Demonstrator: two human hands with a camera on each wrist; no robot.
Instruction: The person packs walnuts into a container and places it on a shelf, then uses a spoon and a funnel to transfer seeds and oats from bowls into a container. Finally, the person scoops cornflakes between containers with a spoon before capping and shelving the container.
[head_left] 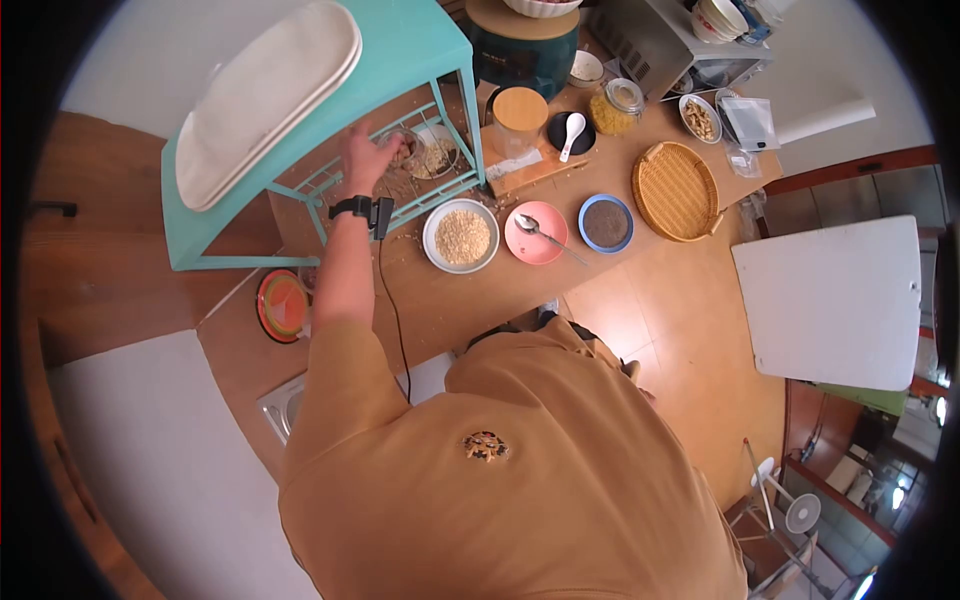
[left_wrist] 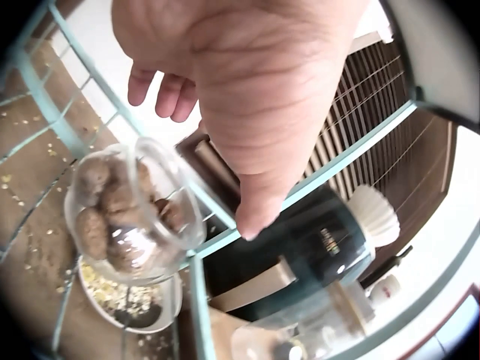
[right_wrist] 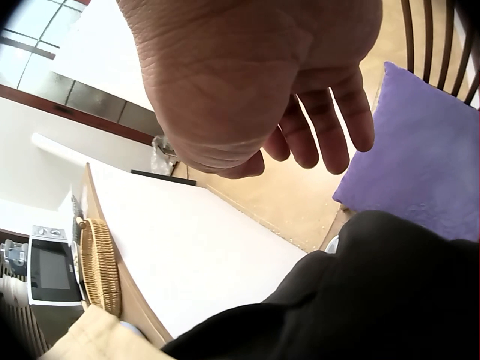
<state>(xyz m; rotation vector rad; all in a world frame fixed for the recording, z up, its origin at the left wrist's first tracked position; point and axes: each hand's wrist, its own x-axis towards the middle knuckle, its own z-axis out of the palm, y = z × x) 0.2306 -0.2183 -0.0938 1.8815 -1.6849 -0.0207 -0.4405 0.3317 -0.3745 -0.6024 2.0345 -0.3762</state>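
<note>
In the head view the left hand (head_left: 366,158) reaches inside the teal rack (head_left: 325,225), beside a glass jar (head_left: 404,150) of brown lumps. The left wrist view has the left hand (left_wrist: 247,97) with its fingers apart from the jar (left_wrist: 135,214), nothing held; the jar stands on the rack's wire shelf. Next to it is a bowl (left_wrist: 171,300) with pale flakes, also a bowl (head_left: 447,150) in the head view. The right hand (right_wrist: 262,90) hangs with loose fingers and holds nothing in the right wrist view; the head view hides it.
On the counter stand a bowl of oats (head_left: 462,236), a pink plate with a spoon (head_left: 535,250), a blue-rimmed bowl (head_left: 606,223), a woven basket (head_left: 675,190) and a lidded jar (head_left: 519,120). White trays (head_left: 270,100) lie on the rack. A purple cushion (right_wrist: 416,150) is near the right hand.
</note>
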